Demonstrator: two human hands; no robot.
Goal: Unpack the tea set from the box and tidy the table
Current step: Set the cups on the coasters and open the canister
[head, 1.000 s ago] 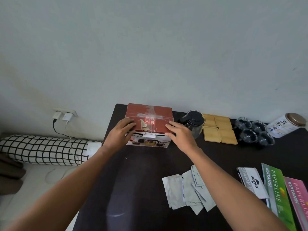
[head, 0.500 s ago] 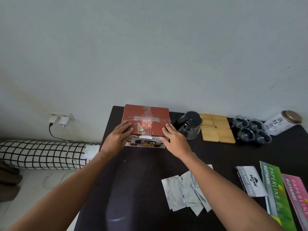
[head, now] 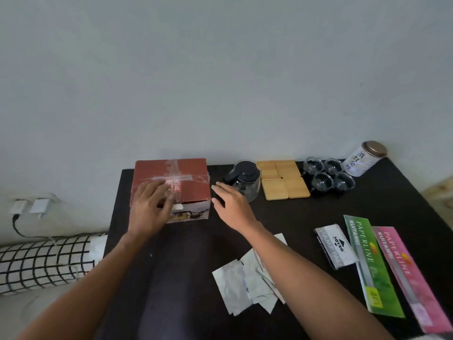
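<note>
A closed red tea-set box (head: 188,177), taped across its lid, stands at the back left of the black table (head: 367,212). My left hand (head: 150,208) lies flat on the box's front left part, fingers spread, blurred. My right hand (head: 232,207) hovers open just right of the box, apart from it. Right of that hand stands a glass teapot with a black lid (head: 246,181). Further right lie several bamboo coasters (head: 284,179) and several small glass cups (head: 328,176).
A white tea tin (head: 364,158) lies at the back right corner. Silver sachets (head: 247,278) are scattered at the front middle. A stamp pad box (head: 335,245) and two receipt books, green (head: 370,261) and pink (head: 407,271), lie right. Left of the table: checked bolster (head: 44,263), wall chargers (head: 29,206).
My right hand has come off the box and moved to its right side. My left hand has slid across the lid. The view has shifted slightly left and down.
</note>
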